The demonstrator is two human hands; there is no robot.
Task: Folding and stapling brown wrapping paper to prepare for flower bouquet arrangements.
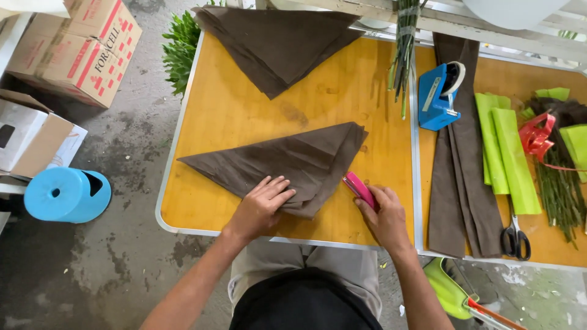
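The yellow table [244,104] fills my view, and on it, toward six o'clock, lies the folded brown wrap [287,160], a long triangle. Its long axis runs from nine o'clock round to two, the sharp tip pointing at nine and the broad layered end at three. A second brown stack [278,40] sits at twelve. My left hand [262,208] lies flat on the wrap's lower edge, fingers spread and pressing. My right hand [385,217] is at the wrap's four o'clock corner, fingers closed round the pink stapler [359,188], whose nose touches the fold's edge. To staple well, I judge I should keep the layers pinned flat and square, and bite through all of them near the corner.
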